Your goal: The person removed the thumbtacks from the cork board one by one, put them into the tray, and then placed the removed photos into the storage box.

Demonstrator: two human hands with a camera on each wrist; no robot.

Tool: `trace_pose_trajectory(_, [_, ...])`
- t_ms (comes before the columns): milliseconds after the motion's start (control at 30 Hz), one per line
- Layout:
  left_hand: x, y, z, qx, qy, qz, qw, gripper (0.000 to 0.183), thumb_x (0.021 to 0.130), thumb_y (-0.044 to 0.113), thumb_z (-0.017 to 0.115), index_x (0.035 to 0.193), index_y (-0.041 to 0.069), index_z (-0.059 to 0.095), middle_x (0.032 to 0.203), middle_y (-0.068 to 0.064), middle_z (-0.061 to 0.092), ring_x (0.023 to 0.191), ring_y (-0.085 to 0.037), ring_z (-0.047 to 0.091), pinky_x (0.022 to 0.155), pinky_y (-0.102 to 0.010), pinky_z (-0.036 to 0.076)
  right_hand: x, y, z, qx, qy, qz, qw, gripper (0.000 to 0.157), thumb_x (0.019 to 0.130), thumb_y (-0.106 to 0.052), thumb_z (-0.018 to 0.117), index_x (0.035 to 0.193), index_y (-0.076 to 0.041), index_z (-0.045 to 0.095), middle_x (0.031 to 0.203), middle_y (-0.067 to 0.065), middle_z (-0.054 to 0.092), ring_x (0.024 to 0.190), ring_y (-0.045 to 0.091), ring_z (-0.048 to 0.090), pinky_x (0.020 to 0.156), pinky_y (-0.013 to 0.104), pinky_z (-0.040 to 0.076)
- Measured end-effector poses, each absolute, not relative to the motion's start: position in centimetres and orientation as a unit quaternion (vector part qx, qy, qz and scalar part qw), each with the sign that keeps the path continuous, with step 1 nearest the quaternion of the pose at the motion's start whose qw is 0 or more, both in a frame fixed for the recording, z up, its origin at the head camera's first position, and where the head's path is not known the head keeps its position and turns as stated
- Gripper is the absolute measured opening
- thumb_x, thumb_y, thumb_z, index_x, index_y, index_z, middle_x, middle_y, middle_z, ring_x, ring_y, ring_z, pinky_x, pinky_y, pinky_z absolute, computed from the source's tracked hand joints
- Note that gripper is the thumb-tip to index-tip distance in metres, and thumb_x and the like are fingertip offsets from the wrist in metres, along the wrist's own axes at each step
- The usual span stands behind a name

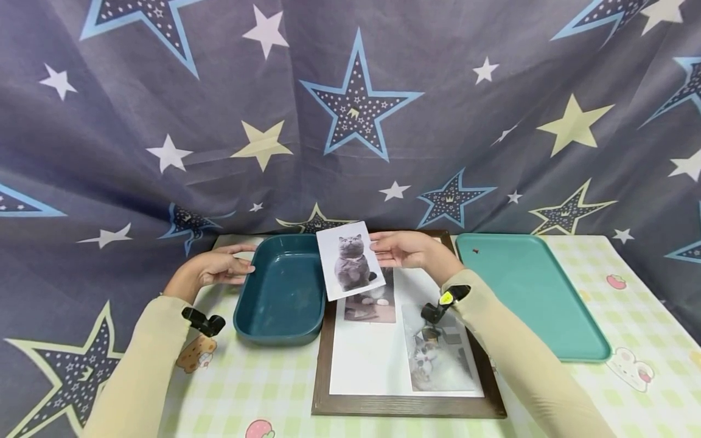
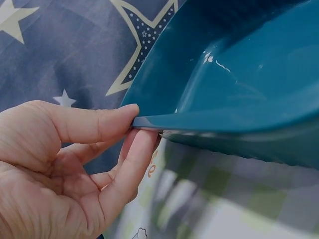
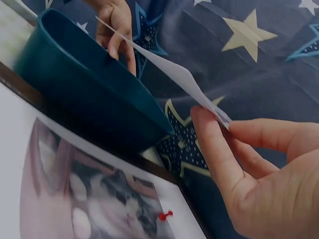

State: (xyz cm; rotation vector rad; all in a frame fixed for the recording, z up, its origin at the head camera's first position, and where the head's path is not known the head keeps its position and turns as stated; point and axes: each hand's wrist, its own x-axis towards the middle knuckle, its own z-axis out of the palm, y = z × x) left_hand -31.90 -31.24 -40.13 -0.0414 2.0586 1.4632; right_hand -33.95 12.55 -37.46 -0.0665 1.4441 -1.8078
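Observation:
My left hand pinches the left rim of a deep dark-teal bin, thumb on top and fingers beneath, as the left wrist view shows. The inside of the bin looks bare. My right hand pinches the right edge of a photo of a grey cat. That photo is held in the air, tilted, above a brown-framed white board and beside the bin's right side. Below it, a second cat photo lies on the board, partly covered, with a red push pin at its edge. A third, pale cat photo lies lower right.
A flat green tray lies right of the board, with a small red pin near its upper left corner. The table has a green checked cloth. A dark star-patterned curtain hangs directly behind the table.

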Motion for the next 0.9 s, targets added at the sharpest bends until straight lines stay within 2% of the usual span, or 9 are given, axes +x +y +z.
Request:
trace_pose_trajectory(200, [-31.8,-31.4,-39.8,-0.02,0.778,0.551,0.301,0.084,0.099,0.002,0.059,0.164,0.005,0.005,0.163,-0.038,0.011,0.098,-0.001,0.063,0.09,-0.026,0.056,-34.2,10.8,-37.2,-0.009,0.56,-0.73,0.392,0.049,0.106,0.003,0.04,0.154,-0.003,0.034,0.094,0.001,0.07,0.085,0.014,0.069,0.076,0.025,0.06])
trace_pose_trajectory(567, [-31.7,-31.1,-39.8,-0.018,0.787,0.535,0.305,0.083,0.1,0.002,0.057,0.165,0.006,0.005,0.164,-0.038,0.012,0.111,-0.007,0.059,0.093,-0.028,0.055,-33.8,8.9,-37.4,0.013,0.566,-0.73,0.382,0.054,0.105,0.004,0.041,0.157,-0.001,0.031,0.092,0.001,0.067,0.085,0.013,0.067,0.075,0.025,0.06])
trace_pose_trajectory(900, [-31.7,-31.0,-39.9,-0.026,0.784,0.544,0.298,0.082,0.1,0.001,0.057,0.164,0.006,0.006,0.163,-0.038,0.013,0.095,0.002,0.063,0.088,-0.025,0.057,-33.8,7.3,-37.4,0.026,0.585,-0.715,0.383,0.055,0.104,0.005,0.044,0.157,-0.002,0.033,0.092,0.001,0.066,0.084,0.013,0.067,0.073,0.024,0.059])
